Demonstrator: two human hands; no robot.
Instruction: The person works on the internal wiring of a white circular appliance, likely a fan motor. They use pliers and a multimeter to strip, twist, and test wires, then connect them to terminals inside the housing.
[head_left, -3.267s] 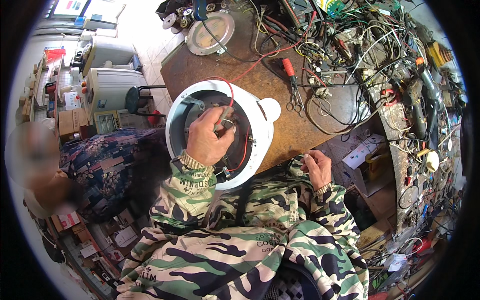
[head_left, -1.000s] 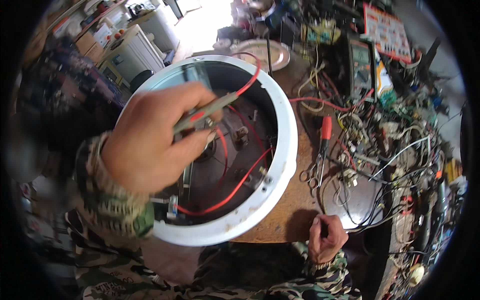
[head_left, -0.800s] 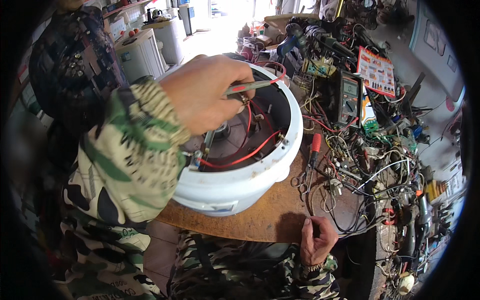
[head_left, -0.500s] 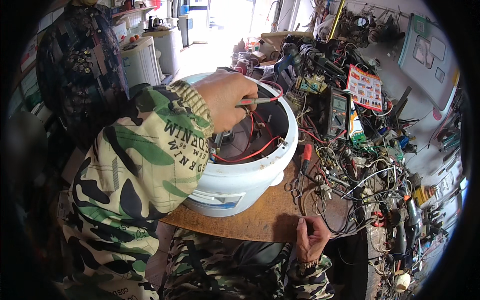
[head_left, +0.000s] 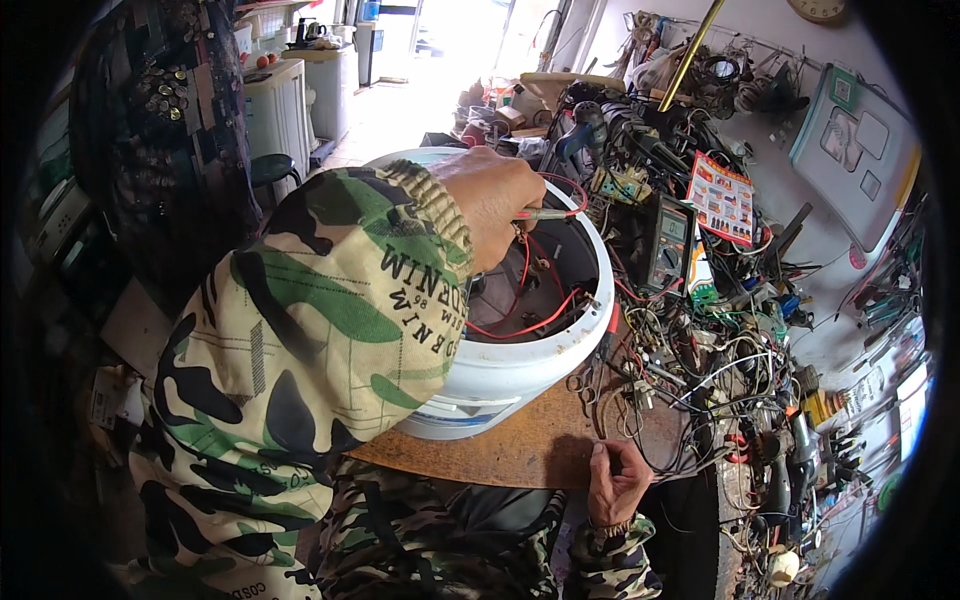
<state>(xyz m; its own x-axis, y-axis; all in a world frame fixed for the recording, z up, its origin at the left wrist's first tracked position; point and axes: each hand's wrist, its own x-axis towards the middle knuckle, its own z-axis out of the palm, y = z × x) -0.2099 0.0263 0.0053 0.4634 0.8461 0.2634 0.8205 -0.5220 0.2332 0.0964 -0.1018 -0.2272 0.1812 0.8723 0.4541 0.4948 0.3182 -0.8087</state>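
My left hand (head_left: 495, 205) reaches over a round white appliance housing (head_left: 535, 352) and pinches a test probe (head_left: 543, 213) with a red lead. The probe's tip is hidden behind my fingers. Inside the dark hollow of the housing run red wires (head_left: 530, 327) with small metal terminals. My right hand (head_left: 617, 482) rests at the front edge of the wooden table (head_left: 520, 445), fingers loosely curled with nothing visible in them. A digital multimeter (head_left: 669, 243) leans upright to the right of the housing, its screen lit.
Scissors (head_left: 586, 387) lie on the table, right of the housing. A dense heap of wires (head_left: 690, 350), tools and parts fills the right side, with a printed colour card (head_left: 722, 198) on it. At the left stands a person in dark patterned clothing (head_left: 165, 130).
The whole view has shifted a little, so the housing and my left arm sit farther right in it. My left hand still holds the probe over the housing; my right hand stays curled at the edge.
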